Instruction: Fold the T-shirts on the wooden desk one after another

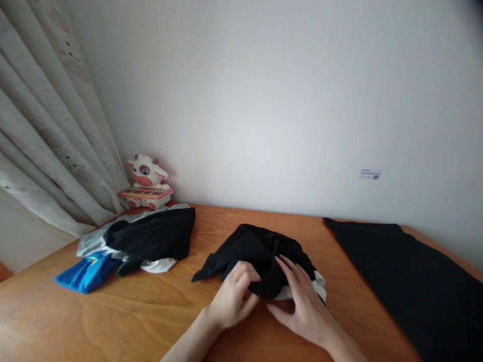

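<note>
A crumpled black garment (260, 246) with some white fabric (320, 285) at its right edge lies bunched on the wooden table in front of me. My left hand (236, 296) has its fingers curled around the garment's near edge. Lying against the right part of the cloth, my right hand (298, 301) has its fingers stretched and its thumb apart. Folds hide the garment's exact kind and the tips of my left fingers.
At the left lies a clothes pile with a black piece (154, 236) and a blue piece (88, 271). Behind it sits a cow toy with a keyboard (146, 183). A black cloth (411, 276) covers the table's right side. Wall and curtain (49, 125) bound the table.
</note>
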A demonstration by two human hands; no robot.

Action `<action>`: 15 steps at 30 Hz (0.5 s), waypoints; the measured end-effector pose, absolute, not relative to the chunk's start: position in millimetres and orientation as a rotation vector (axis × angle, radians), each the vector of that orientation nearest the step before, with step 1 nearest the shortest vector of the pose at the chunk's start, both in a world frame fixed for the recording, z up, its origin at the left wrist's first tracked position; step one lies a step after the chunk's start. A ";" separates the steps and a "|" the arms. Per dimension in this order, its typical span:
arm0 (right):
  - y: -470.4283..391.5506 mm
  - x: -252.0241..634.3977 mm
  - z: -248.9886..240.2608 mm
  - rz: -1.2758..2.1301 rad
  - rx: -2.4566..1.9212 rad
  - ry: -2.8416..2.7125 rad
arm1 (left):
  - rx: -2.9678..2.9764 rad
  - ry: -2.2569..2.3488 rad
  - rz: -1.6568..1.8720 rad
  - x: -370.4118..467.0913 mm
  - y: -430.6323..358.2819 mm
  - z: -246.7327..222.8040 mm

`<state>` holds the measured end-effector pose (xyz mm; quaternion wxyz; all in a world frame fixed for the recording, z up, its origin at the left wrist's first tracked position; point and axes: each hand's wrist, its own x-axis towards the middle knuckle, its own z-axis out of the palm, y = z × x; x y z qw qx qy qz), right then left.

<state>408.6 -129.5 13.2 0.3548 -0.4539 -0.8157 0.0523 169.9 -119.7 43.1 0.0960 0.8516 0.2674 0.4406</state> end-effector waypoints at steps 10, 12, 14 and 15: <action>-120.1 410.4 27.6 0.930 -1.258 -1.102 | 2.607 1.038 1.472 167.3 -117.0 37.5; -120.8 412.0 34.9 1.197 -1.162 -0.786 | 2.475 1.158 1.432 160.1 -111.2 36.9; -122.3 409.6 42.3 1.469 -1.036 -0.656 | 2.259 1.251 1.364 157.7 -106.7 35.1; -122.9 407.4 45.1 1.565 -0.987 -0.642 | 2.122 1.282 1.332 158.1 -104.8 33.9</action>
